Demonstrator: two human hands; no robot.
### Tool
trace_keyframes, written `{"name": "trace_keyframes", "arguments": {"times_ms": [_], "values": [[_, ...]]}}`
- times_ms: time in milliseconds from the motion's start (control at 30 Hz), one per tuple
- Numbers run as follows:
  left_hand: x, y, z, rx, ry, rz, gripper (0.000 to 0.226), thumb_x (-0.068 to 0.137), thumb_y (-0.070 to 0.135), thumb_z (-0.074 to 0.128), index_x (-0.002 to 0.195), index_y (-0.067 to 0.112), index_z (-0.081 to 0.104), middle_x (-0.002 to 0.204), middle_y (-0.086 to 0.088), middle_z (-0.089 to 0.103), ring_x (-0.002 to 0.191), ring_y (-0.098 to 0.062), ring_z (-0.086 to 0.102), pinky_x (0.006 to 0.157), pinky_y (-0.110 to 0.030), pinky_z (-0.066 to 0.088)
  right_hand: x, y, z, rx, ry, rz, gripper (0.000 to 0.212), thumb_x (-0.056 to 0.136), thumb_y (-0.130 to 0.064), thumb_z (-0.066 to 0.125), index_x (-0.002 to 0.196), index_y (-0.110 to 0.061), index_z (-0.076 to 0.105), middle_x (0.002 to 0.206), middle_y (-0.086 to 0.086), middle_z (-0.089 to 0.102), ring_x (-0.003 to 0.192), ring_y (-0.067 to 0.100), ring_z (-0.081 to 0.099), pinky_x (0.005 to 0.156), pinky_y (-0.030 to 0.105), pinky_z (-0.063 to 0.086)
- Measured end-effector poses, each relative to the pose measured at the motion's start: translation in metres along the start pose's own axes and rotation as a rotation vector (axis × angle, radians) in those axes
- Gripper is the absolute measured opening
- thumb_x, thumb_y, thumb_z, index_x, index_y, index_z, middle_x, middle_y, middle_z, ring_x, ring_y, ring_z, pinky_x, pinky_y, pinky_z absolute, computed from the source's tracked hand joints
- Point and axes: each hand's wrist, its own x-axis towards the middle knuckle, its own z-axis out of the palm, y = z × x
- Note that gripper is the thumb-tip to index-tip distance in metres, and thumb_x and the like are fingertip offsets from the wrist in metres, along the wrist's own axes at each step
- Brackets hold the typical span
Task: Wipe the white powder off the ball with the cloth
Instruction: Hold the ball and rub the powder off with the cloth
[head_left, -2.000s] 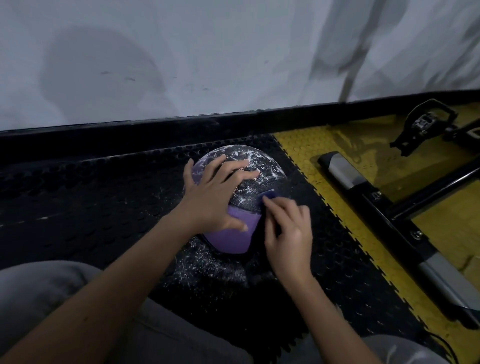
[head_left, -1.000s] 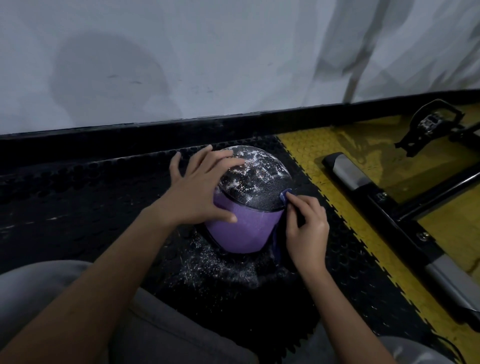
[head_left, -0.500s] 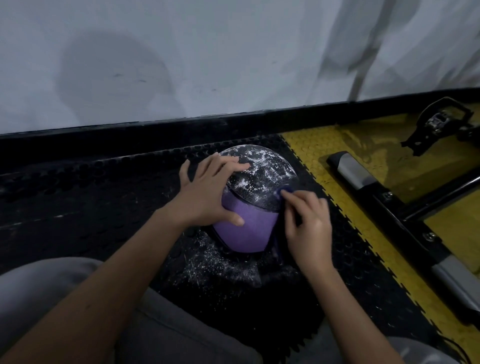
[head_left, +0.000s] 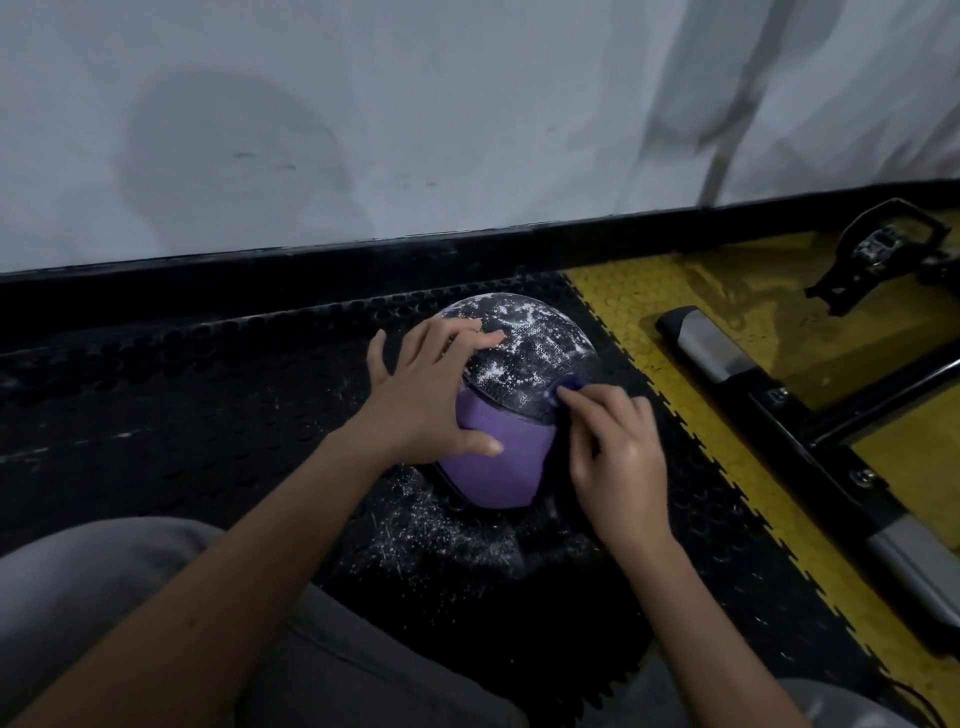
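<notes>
A ball (head_left: 519, 374) sits on the black studded floor mat (head_left: 182, 395). Its near panel is clean purple; its dark top panel is speckled with white powder. My left hand (head_left: 421, 395) rests on the ball's left side, fingers spread over the top and thumb on the purple panel. My right hand (head_left: 618, 447) presses a small dark blue cloth (head_left: 569, 385) against the ball's right edge with its fingertips. Most of the cloth is hidden under the fingers.
White powder (head_left: 441, 535) lies scattered on the mat in front of the ball. A yellow mat (head_left: 691, 280) adjoins on the right, bearing a black and silver machine frame (head_left: 727, 364) and a pedal (head_left: 883, 249). A white wall with a black skirting stands behind. My knees are at the bottom.
Over two seconds the ball was rolled a little, bringing more of the purple panel toward me. My right hand with the cloth moved from the front to the ball's right edge.
</notes>
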Motion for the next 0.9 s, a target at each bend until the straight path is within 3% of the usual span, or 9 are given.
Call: {"name": "trace_keyframes", "arguments": {"times_ms": [100, 300, 500, 700, 900], "values": [[0.001, 0.003, 0.003, -0.010, 0.009, 0.004, 0.101, 0.059, 0.057, 0.076, 0.139, 0.046, 0.016, 0.142, 0.021, 0.009, 0.133, 0.002, -0.007, 0.109, -0.054, -0.015, 0.001, 0.000, 0.000, -0.004, 0.037, 0.055, 0.024, 0.085, -0.003, 0.056, 0.104, -0.001, 0.070, 0.095, 0.009, 0.065, 0.076, 0.029, 0.053, 0.072, 0.020, 0.036], [0.000, 0.002, 0.003, 0.015, 0.023, -0.011, 0.100, 0.060, 0.055, 0.076, 0.138, 0.047, 0.016, 0.141, 0.021, 0.010, 0.131, 0.004, -0.006, 0.110, -0.053, -0.013, -0.007, -0.023, 0.007, 0.008, -0.058, -0.113, 0.028, 0.088, -0.013, 0.048, 0.105, -0.004, 0.069, 0.097, 0.005, 0.064, 0.078, 0.023, 0.045, 0.068, 0.030, 0.041], [0.001, 0.003, 0.004, -0.021, 0.032, -0.009, 0.101, 0.058, 0.058, 0.076, 0.139, 0.044, 0.018, 0.143, 0.020, 0.010, 0.131, 0.004, -0.006, 0.109, -0.053, -0.014, 0.003, -0.001, 0.001, 0.021, 0.028, 0.071, 0.024, 0.085, -0.004, 0.056, 0.105, -0.003, 0.070, 0.096, 0.007, 0.065, 0.076, 0.027, 0.051, 0.074, 0.018, 0.035], [-0.002, 0.005, 0.005, 0.002, 0.032, -0.019, 0.100, 0.059, 0.055, 0.077, 0.139, 0.045, 0.018, 0.143, 0.020, 0.010, 0.134, 0.001, -0.007, 0.110, -0.052, -0.012, -0.007, -0.024, 0.006, -0.032, -0.045, -0.163, 0.026, 0.089, -0.013, 0.050, 0.104, -0.005, 0.070, 0.098, 0.005, 0.066, 0.077, 0.023, 0.044, 0.069, 0.030, 0.041], [0.000, 0.005, 0.005, -0.031, 0.020, -0.014, 0.102, 0.058, 0.056, 0.077, 0.140, 0.043, 0.018, 0.144, 0.019, 0.010, 0.134, 0.002, -0.007, 0.109, -0.051, -0.015, 0.012, 0.008, -0.002, 0.028, 0.029, 0.153, 0.023, 0.086, -0.007, 0.055, 0.103, -0.004, 0.070, 0.095, 0.006, 0.065, 0.079, 0.029, 0.053, 0.077, 0.003, 0.028]]}}
